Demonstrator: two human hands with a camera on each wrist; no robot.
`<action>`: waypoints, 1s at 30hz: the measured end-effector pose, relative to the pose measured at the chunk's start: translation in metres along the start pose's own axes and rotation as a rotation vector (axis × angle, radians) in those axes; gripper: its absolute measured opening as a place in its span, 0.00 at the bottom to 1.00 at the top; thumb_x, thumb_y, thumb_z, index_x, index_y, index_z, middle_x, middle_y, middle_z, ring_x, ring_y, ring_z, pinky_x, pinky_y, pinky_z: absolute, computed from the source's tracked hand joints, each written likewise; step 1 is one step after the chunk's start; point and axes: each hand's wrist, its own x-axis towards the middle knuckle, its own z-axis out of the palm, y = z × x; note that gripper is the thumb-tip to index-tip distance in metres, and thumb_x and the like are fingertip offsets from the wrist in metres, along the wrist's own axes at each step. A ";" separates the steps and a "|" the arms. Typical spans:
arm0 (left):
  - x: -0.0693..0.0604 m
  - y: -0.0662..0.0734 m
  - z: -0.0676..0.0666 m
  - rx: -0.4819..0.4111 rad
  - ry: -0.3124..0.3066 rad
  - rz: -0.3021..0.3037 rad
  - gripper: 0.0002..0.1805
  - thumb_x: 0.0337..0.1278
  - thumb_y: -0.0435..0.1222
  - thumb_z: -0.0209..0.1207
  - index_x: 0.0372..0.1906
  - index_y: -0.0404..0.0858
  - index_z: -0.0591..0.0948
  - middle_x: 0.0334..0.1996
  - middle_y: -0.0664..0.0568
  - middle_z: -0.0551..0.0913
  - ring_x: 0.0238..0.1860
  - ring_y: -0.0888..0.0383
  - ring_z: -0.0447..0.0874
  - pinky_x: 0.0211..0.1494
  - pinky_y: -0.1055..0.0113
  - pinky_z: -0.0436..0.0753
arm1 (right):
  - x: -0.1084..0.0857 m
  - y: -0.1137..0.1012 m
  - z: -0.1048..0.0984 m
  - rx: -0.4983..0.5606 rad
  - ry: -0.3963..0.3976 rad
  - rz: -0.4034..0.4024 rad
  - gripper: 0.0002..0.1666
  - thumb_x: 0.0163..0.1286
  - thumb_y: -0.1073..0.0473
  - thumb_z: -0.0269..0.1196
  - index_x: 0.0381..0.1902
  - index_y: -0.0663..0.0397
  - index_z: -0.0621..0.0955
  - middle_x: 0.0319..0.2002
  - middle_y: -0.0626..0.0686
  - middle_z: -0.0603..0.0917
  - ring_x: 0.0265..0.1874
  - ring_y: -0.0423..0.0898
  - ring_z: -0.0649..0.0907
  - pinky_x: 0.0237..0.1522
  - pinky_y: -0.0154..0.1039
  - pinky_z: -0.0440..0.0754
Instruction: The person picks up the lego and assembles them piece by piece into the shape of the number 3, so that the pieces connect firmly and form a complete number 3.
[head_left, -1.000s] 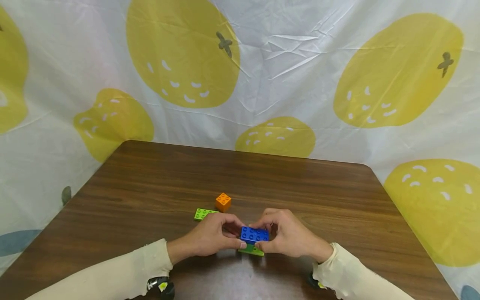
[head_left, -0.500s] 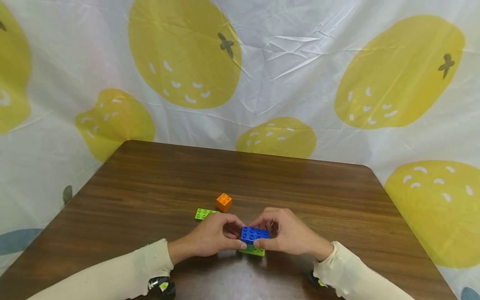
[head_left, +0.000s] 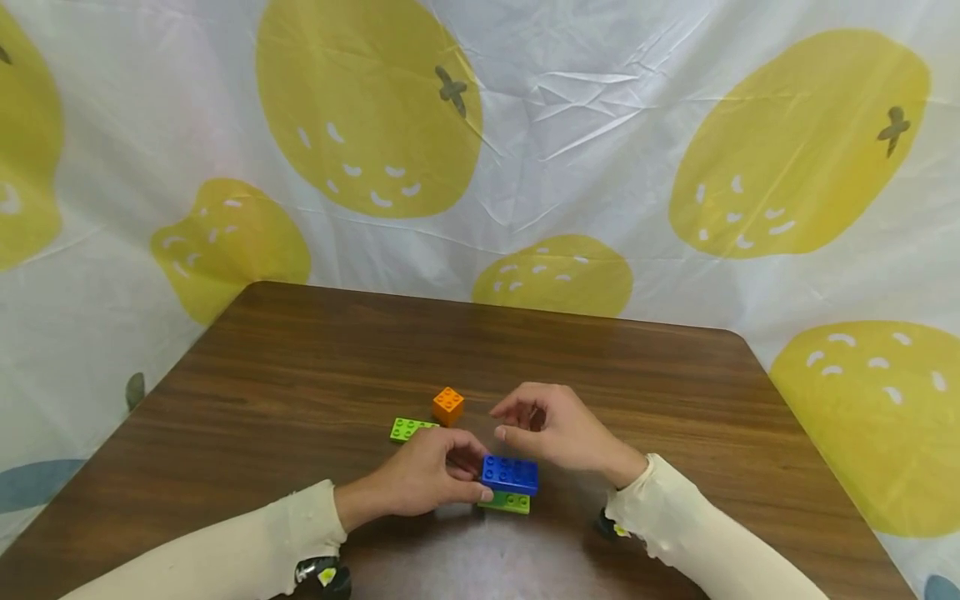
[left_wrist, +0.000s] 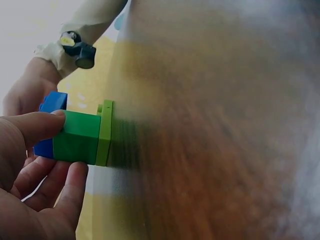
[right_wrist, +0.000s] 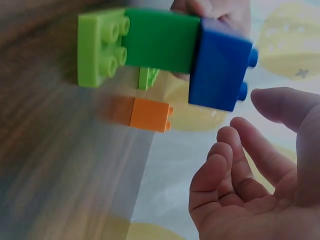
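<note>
The build stands as a three-layer stack near the middle of the near side of the worktop point(head_left: 645, 375): a lime base plate point(head_left: 517, 505) at the bottom, a green brick point(left_wrist: 77, 136) on its left part, and a blue brick point(head_left: 510, 475) on top, reaching out to the right over the plate's bare studs. No clear gap shows between the layers, so this much looks done, though how firmly the blue brick is pressed on cannot be told. The left hand point(head_left: 423, 472) steadies the stack from the left, its fingers and thumb pinching the green brick just under the blue one. The right hand point(head_left: 558, 427) hangs beyond the stack on its far right side, touching nothing, its fingers loosely curled and parted from the thumb. Two pieces are left unjoined: an orange brick point(head_left: 447, 407) standing farther off to the left, and a loose lime plate point(head_left: 407, 428) lying just beside it on the near left; whether both belong in the build is uncertain. The left hand lies between stack and loose plate and hides part of that plate in the head view, whereas nothing appears to block the right hand from the orange brick. A lemon-printed cloth point(head_left: 570, 158) hangs behind the far edge.
</note>
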 end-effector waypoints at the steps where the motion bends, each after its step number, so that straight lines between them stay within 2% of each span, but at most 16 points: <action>1: 0.000 0.000 0.000 0.003 0.000 -0.002 0.18 0.57 0.38 0.77 0.49 0.37 0.86 0.44 0.49 0.90 0.46 0.58 0.91 0.50 0.69 0.91 | 0.003 0.001 0.000 -0.003 0.003 0.002 0.11 0.69 0.54 0.74 0.48 0.44 0.89 0.34 0.41 0.86 0.30 0.41 0.83 0.33 0.39 0.86; 9: -0.001 0.001 -0.001 0.004 -0.019 -0.021 0.18 0.57 0.38 0.78 0.50 0.38 0.86 0.45 0.50 0.90 0.46 0.58 0.91 0.50 0.69 0.91 | 0.020 0.009 0.002 0.020 0.014 0.053 0.12 0.70 0.54 0.73 0.50 0.42 0.89 0.36 0.42 0.88 0.34 0.43 0.84 0.37 0.40 0.88; 17: -0.001 0.001 -0.001 0.005 -0.010 -0.022 0.18 0.56 0.38 0.78 0.50 0.38 0.86 0.43 0.51 0.90 0.44 0.59 0.90 0.49 0.69 0.91 | 0.043 0.021 0.007 0.034 0.006 0.057 0.20 0.70 0.53 0.73 0.56 0.52 0.88 0.41 0.47 0.89 0.36 0.44 0.85 0.41 0.37 0.87; 24: -0.001 -0.001 -0.001 0.007 -0.018 -0.025 0.18 0.56 0.39 0.78 0.49 0.39 0.86 0.43 0.52 0.90 0.44 0.60 0.90 0.50 0.69 0.91 | 0.065 0.041 0.009 0.034 -0.052 0.072 0.27 0.69 0.52 0.75 0.63 0.55 0.84 0.56 0.56 0.90 0.41 0.43 0.87 0.46 0.38 0.88; 30: -0.001 0.000 -0.002 0.020 -0.015 -0.023 0.18 0.55 0.39 0.79 0.48 0.39 0.87 0.43 0.52 0.89 0.43 0.60 0.90 0.50 0.69 0.91 | 0.078 0.048 0.015 0.074 -0.147 0.079 0.30 0.67 0.55 0.76 0.65 0.56 0.83 0.60 0.56 0.88 0.41 0.42 0.89 0.49 0.38 0.89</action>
